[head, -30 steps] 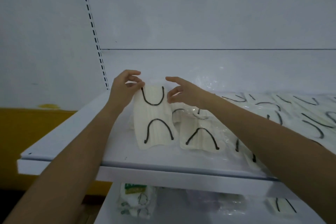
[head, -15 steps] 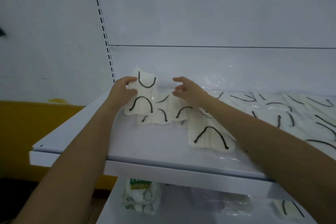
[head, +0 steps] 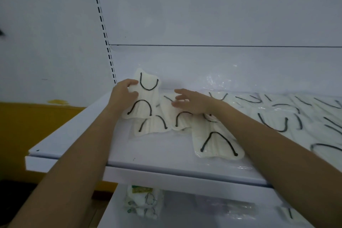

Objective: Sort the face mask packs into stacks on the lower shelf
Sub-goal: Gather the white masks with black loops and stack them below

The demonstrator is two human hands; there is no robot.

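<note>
1. The white pleated face mask pack with black ear loops [head: 146, 96], sealed in clear film, looks light, floppy and slick. A pinch at mid-edge, thumb across the face, should control it best.
2. It stands nearly upright at the back-left of the white upper shelf [head: 88, 139], in front of which similar loose mask packs [head: 216, 140] lie flat.
3. The left grip [head: 123, 96] pinches the pack's left edge, fingers curled round it.
4. The right grip [head: 194, 102] hovers over the flat packs, fingers loosely spread, holding nothing; whether its fingertips touch one is unclear.
5. The lower shelf [head: 114, 214] already carries a small stack of packs [head: 142, 201].
</note>
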